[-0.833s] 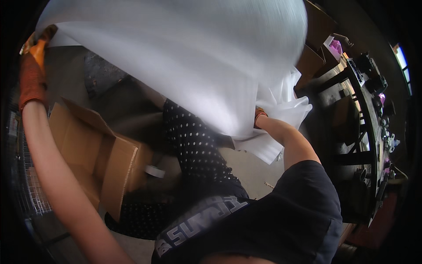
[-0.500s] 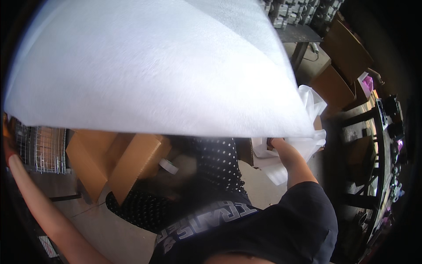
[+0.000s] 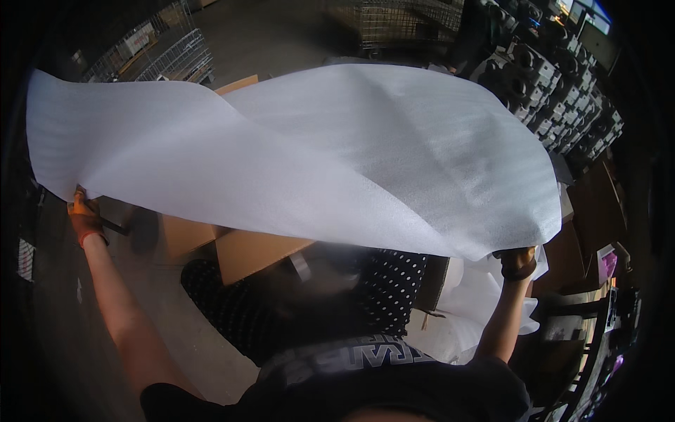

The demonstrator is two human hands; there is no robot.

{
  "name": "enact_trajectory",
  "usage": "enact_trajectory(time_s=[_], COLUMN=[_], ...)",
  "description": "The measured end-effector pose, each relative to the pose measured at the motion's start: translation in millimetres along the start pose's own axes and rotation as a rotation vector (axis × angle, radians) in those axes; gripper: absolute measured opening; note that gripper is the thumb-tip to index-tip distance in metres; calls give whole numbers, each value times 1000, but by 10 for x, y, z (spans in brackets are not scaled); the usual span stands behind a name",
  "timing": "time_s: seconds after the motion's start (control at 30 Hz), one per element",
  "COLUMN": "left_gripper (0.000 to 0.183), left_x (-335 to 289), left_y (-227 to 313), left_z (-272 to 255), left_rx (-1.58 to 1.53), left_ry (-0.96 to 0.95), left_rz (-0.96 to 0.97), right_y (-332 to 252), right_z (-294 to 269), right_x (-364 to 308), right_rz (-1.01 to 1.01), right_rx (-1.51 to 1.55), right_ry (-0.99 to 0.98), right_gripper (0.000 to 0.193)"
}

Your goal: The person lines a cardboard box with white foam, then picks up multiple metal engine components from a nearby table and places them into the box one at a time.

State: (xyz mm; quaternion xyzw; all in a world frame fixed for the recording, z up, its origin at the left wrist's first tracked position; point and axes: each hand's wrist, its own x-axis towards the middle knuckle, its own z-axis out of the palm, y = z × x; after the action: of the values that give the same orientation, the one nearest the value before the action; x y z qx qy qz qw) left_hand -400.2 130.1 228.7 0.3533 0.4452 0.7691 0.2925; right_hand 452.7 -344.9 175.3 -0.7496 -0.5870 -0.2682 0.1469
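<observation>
A wide sheet of white packing foam (image 3: 295,162) stretches across the view between my hands. At its left end, my left hand (image 3: 86,216), in an orange work glove, grips the near edge. My right hand (image 3: 517,261), in a dark glove, is closed on the sheet's near right corner. The foam is folded over diagonally, with a greyer layer behind a brighter one. Beneath it, an open cardboard box (image 3: 256,250) shows only in part, its flaps spread and its inside hidden by the foam.
More crumpled white foam (image 3: 478,299) lies below my right hand. Cardboard boxes (image 3: 598,200) stand at the right beside a dark rack (image 3: 594,337). Stacked grey metal parts (image 3: 541,84) fill the far right. Wire cages (image 3: 176,60) stand at the far left, with another wire cage (image 3: 404,21) at the back.
The foam sheet has dropped lower and farther from me, uncovering the background. My right hand has moved right and up to the sheet's corner; my left has come inward.
</observation>
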Motion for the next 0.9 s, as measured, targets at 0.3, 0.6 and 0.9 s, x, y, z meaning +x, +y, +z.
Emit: enact_trajectory(time_s=[0.3,0.6,0.9], left_gripper=[32,41,38], left_x=[865,683,99], left_y=[107,179,-988], left_z=[-1867,-2518,-3895], left_rx=[1608,1340,1452], left_ry=[274,404,404], left_rz=[618,440,61], right_y=[-1498,-3115,-2552], right_z=[155,887,118], right_x=[1713,3066,2346], right_rz=[-620,-632,-638], right_rx=[236,218,153], right_ry=[242,-99,-189], right_gripper=[31,26,23])
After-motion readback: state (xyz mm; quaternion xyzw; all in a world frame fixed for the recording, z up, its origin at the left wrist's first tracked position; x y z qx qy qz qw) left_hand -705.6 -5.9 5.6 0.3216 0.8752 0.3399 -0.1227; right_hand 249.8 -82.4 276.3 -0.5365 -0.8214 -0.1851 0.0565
